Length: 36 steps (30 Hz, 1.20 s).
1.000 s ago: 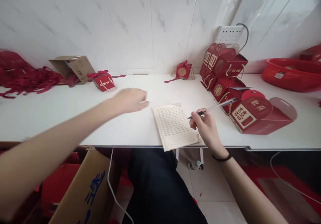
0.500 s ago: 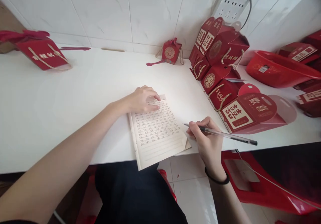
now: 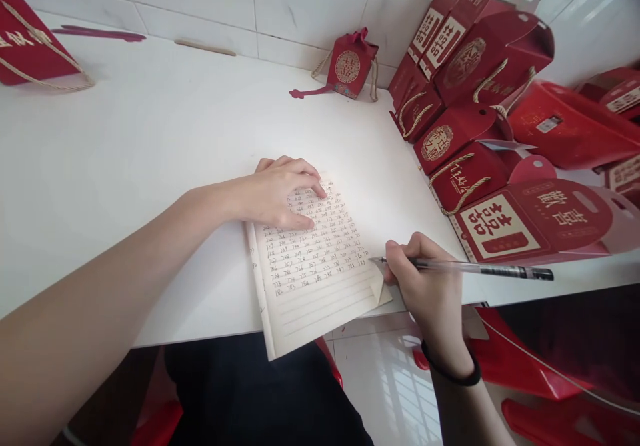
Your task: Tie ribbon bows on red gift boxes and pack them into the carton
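Observation:
A lined notebook [image 3: 320, 313] lies tilted on the white table, its bottom end jutting past the front edge. Rows of handwritten numbers fill its upper part, with several blank lines below, and its lower right corner is folded. My left hand [image 3: 287, 196] rests with fingers spread over the top left of the page, covering some numbers. Between the thumb and fingers of my right hand [image 3: 430, 286] is a clear-barrelled pen [image 3: 490, 269] with a dark end. Its tip is at the right end of the written rows; whether it touches the paper I cannot tell.
Red gift boxes [image 3: 500, 226] with rope handles crowd the table's right side, with a red basin [image 3: 570, 123] behind them. A small red box [image 3: 349, 66] stands by the tiled wall. Another red bag [image 3: 30, 39] is at the far left. Red stools [image 3: 540, 373] show below.
The view has shifted down and closer, so the boxes and notebook appear larger. My right hand still grips the pen, its tip still near the rows' right end; my left hand stays on the page.

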Motion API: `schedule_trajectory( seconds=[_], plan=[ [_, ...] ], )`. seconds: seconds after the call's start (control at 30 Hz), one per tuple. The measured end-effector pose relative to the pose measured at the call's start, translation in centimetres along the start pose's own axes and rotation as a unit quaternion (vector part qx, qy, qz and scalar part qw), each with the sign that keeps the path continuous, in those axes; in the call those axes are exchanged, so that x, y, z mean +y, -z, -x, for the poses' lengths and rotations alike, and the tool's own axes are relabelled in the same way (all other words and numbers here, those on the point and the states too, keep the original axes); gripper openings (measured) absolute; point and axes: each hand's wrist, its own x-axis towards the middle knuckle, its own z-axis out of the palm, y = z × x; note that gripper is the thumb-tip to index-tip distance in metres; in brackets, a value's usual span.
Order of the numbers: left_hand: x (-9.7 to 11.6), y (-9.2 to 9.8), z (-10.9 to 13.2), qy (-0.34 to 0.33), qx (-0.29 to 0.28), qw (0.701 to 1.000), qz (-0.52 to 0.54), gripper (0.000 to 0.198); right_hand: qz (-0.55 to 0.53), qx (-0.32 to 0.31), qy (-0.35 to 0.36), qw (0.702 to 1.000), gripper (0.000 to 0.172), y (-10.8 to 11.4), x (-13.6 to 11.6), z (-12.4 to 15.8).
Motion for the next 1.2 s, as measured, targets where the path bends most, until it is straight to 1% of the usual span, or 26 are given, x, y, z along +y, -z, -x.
schedule_trajectory(
  seconds=[0.17, 0.3, 0.4, 0.57, 0.77, 0.93, 0.97, 1.03, 1.07, 1.13, 1.17, 1.2],
  plan=[
    [-0.17, -0.03, -0.07, 0.004, 0.001, 1.000, -0.008, 0.044, 0.020, -0.001, 0.001, 1.000, 0.033, -0.03, 0.05, 0.09],
    [-0.21, -0.04, -0.06, 0.002, 0.001, 1.000, -0.002, 0.042, 0.001, 0.000, -0.011, 1.000, 0.033, 0.00, 0.07, 0.02],
    [-0.19, 0.00, -0.07, 0.000, -0.001, 1.000, -0.005, 0.043, 0.009, 0.010, -0.008, 1.000, 0.033, -0.05, -0.06, 0.00],
    [-0.15, 0.06, -0.05, 0.005, -0.007, 1.000, -0.022, 0.046, 0.019, 0.006, -0.003, 1.000, 0.032, -0.01, -0.20, 0.08],
    [-0.01, 0.17, 0.09, 0.006, -0.023, 0.998, -0.051, 0.049, 0.024, 0.022, -0.016, 0.999, 0.031, -0.10, -0.21, 0.14],
    [0.09, 0.18, 0.14, 0.004, -0.023, 0.998, -0.056, 0.050, 0.018, 0.026, -0.017, 0.999, 0.033, -0.11, -0.05, 0.18],
    [0.12, 0.20, 0.16, 0.004, -0.022, 0.998, -0.054, 0.050, -0.004, 0.027, -0.023, 0.999, 0.033, 0.02, 0.10, 0.13],
    [0.16, 0.24, 0.20, 0.003, -0.021, 0.999, -0.046, 0.050, -0.104, 0.053, -0.039, 0.992, 0.035, 0.38, 0.47, -0.01],
    [0.15, 0.25, 0.21, 0.002, -0.020, 0.999, -0.041, 0.049, -0.174, 0.073, -0.048, 0.981, 0.037, 0.56, 0.63, -0.06],
    [0.06, 0.20, 0.17, -0.002, -0.015, 0.999, -0.032, 0.049, -0.302, 0.116, -0.058, 0.944, 0.038, 0.78, 0.75, 0.04],
    [0.00, 0.13, 0.12, -0.004, -0.010, 1.000, -0.029, 0.048, -0.337, 0.131, -0.056, 0.930, 0.037, 0.73, 0.66, 0.25],
    [-0.05, 0.02, 0.04, -0.005, -0.003, 1.000, -0.029, 0.048, -0.347, 0.141, -0.048, 0.926, 0.032, 0.53, 0.47, 0.57]
  ],
)
